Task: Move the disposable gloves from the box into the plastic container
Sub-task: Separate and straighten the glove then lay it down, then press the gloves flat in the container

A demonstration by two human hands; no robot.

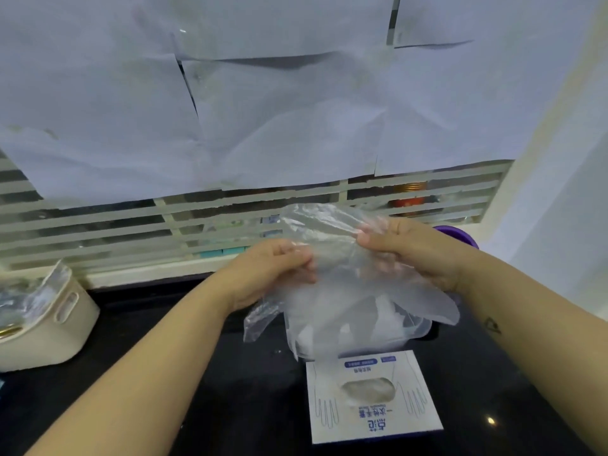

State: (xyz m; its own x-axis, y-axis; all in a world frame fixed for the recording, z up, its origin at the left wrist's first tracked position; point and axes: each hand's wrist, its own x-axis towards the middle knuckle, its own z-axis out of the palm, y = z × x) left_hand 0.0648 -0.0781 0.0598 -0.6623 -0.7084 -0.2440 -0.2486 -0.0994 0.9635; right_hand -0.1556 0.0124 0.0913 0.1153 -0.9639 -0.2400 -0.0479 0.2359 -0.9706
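Black counter (230,390) runs below a paper-covered window. Both hands hold a bunch of clear gloves (345,291) up over the container (418,327), which sits just behind the box (371,399). Left hand (269,271) pinches the bunch's left edge with curled fingers; right hand (411,251) grips its top, fingers curled round the film. A beige basket (65,324) stands far left

- Left hand (274,269) raised before the body, fingers curled, pinching the clear gloves (348,301)
- Right hand (411,253) slightly higher, just beside it, fingers curled on the same gloves
- Bare left forearm (158,350) and right forearm (519,324) reach forward, converging; a small dark mark shows on the right one
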